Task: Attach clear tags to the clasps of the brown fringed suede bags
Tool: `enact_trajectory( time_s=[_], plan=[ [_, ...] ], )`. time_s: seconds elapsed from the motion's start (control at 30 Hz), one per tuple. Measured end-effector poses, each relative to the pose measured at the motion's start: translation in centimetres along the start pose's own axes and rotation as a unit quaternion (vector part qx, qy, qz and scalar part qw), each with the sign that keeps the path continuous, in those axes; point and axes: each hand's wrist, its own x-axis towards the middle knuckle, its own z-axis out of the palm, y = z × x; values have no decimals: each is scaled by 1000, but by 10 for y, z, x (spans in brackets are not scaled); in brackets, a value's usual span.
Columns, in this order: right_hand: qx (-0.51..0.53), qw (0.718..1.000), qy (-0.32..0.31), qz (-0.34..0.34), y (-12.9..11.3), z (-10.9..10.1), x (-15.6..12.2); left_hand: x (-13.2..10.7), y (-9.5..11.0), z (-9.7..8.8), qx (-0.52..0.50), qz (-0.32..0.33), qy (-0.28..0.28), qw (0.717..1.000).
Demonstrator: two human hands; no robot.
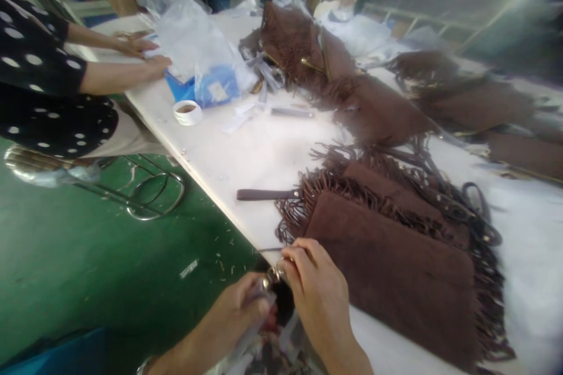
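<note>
My left hand [240, 316] and my right hand [321, 299] come together at the near edge of the table. A small gold-coloured metal clasp [275, 272] shows between them, with my right fingers closed on it. My left fingers are pinched on a clear plastic bag [288, 345], which hangs below the hands with dark pieces inside that I cannot make out. Right beside my right hand lies a brown suede bag [391, 269] with long fringes. A dark wrist strap [266, 194] sticks out from its fringe to the left.
More brown fringed bags [378, 105] lie piled along the table [264, 152]. Farther off are a tape roll [187, 111], a blue packet [217, 85] and clear plastic bags [193, 35]. A co-worker's hands [145, 58] reach in from the left, above a metal stool [153, 193].
</note>
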Motion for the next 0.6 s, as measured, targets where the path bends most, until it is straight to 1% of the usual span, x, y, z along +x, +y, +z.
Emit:
enact_trajectory(
  time_s=[0.1, 0.17, 0.23, 0.43, 0.6],
  plan=[
    [0, 1000, 8, -5, 1, 1, 0, -7, 0, -10, -11, -10, -46, 999],
    [1, 1000, 9, -7, 1, 1, 0, -6, 1, -14, -14, -45, -70, 996],
    [1, 1000, 11, -12, 1, 0, 0, -2, 4, -14, -17, -73, -81, 994],
    [-2, 1000, 16, -22, 1, -2, 0, 9, 11, -3, -34, -61, -53, 996],
    [-7, 1000, 7, -21, 1, -3, -1, 9, 19, 4, -54, -89, -45, 994]
  ],
)
